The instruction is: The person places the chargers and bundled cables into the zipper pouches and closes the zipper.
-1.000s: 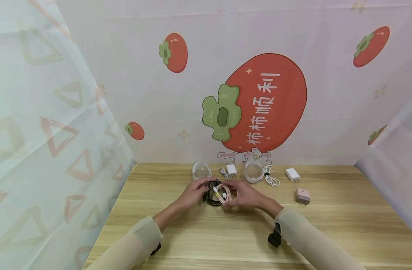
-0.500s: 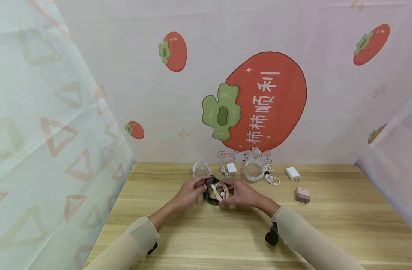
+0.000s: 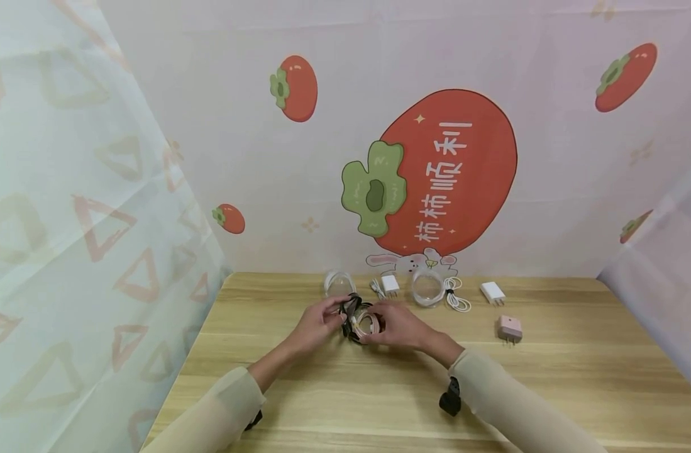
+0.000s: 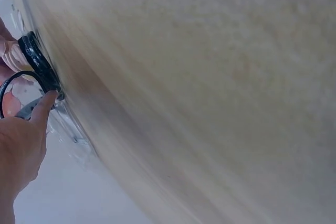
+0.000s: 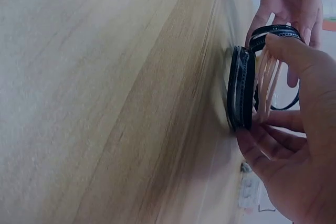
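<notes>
A small black-edged case with zip teeth [image 5: 241,90] stands unfolded on the wooden table between my two hands. My left hand [image 3: 315,325] pinches the left, raised part of the case, thumb and index finger at its black edge. From the right, my right hand [image 3: 400,325] holds a coiled pink cable [image 5: 266,85] between thumb and fingers. The coil overlaps the case in the head view, and the right wrist view shows its strands right beside the zip edge. Some of my right fingertips lie at the case's lower rim.
Behind my hands lie two clear round cases, one left [image 3: 338,283] and one right [image 3: 427,289]. Between them are a short white cable [image 3: 377,289] and a white charger plug [image 3: 390,285]. Rightward lie a tied white cable [image 3: 457,296], another white plug [image 3: 493,292] and a pink plug [image 3: 510,328].
My right hand has moved left with the pink cable, bringing the coil over the black case. My left hand has shifted slightly and still holds the case.
</notes>
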The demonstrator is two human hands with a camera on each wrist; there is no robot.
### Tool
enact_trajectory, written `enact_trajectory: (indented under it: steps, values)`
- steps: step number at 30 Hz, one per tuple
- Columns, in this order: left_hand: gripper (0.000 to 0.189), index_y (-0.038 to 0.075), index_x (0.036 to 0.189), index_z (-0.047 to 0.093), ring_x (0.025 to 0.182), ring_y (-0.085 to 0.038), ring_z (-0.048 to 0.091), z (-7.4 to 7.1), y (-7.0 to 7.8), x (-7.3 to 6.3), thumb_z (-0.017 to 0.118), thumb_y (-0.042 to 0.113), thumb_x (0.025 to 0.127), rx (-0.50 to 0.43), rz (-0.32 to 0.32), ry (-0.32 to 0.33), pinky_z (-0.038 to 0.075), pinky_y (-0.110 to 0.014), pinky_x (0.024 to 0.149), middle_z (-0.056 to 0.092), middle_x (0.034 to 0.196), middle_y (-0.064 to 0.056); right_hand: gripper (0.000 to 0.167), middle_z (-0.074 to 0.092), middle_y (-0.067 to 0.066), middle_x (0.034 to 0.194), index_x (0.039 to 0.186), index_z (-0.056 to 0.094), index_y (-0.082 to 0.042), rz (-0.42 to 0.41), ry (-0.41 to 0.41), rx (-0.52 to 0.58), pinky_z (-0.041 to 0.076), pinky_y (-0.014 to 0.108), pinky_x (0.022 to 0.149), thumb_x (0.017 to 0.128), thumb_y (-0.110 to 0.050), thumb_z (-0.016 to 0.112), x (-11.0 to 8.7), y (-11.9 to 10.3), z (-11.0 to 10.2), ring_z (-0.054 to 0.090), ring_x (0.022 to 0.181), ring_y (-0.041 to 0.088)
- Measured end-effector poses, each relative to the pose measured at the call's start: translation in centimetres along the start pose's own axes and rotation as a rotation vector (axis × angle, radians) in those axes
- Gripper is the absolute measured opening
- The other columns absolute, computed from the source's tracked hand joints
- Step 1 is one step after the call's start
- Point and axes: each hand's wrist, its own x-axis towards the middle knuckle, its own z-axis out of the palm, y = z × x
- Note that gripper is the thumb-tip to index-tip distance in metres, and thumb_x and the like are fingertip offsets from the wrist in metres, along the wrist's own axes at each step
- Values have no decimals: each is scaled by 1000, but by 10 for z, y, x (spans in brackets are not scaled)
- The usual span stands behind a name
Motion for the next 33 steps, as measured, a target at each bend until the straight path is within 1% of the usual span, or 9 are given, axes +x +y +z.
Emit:
enact_trajectory:
  steps: [2,6,11,16,18,21,25,28,33]
  values:
    - [48,6,151,56,129,-33,67,0,-1,0,64,7,103,2,1,-1,52,-43,110,62,149,-16,57,72,12,113,116,76,-2,15,19,-12,57,37,82,83,-47,88,-1,-2,1,68,98,22]
    - [48,7,151,55,134,-37,62,-1,-6,0,64,11,104,-16,-1,-9,49,-48,113,59,150,-19,57,71,14,116,118,75,-1,45,48,-9,59,40,85,84,-44,88,-2,-3,3,68,101,24]
    - [47,8,150,56,138,-39,59,-2,-9,1,66,14,104,-34,-25,-12,47,-52,114,60,149,-21,58,71,14,117,122,74,0,36,47,-12,59,39,85,84,-42,89,-2,-3,2,68,103,24]
    - [47,9,149,56,138,-38,59,-3,-11,2,67,15,104,-18,-17,-18,47,-48,115,59,151,-21,55,73,10,117,126,72,0,30,16,28,57,34,83,86,-34,89,-5,-1,-5,68,100,19]
    - [47,8,149,56,137,-37,59,-3,-11,3,67,13,104,-27,-14,-23,49,-44,113,58,151,-21,53,74,8,115,126,72,0,39,14,53,58,33,82,87,-30,89,-7,0,-8,69,98,17]
    - [47,5,148,55,136,-40,60,-3,-13,4,66,10,103,-49,-4,-30,51,-42,110,57,151,-25,49,75,8,111,125,72,1,51,22,91,60,33,81,86,-25,89,-8,2,-9,72,96,17]
    - [47,3,148,54,137,-43,59,-3,-13,5,66,10,103,-65,1,-43,52,-42,109,55,152,-27,47,76,8,109,121,73,2,44,42,81,60,32,81,85,-23,90,-7,4,-6,72,96,18]
    - [47,4,148,54,137,-42,59,-3,-14,5,66,10,104,-71,-5,-50,53,-41,108,54,153,-26,47,76,8,108,120,74,1,34,51,63,59,30,80,84,-24,91,-6,6,-4,72,95,19]
    - [47,4,147,54,137,-42,59,-3,-15,6,67,10,103,-62,2,-53,52,-42,109,54,154,-26,46,76,11,111,121,73,3,39,28,89,61,32,81,84,-18,91,-6,6,-8,73,97,22]
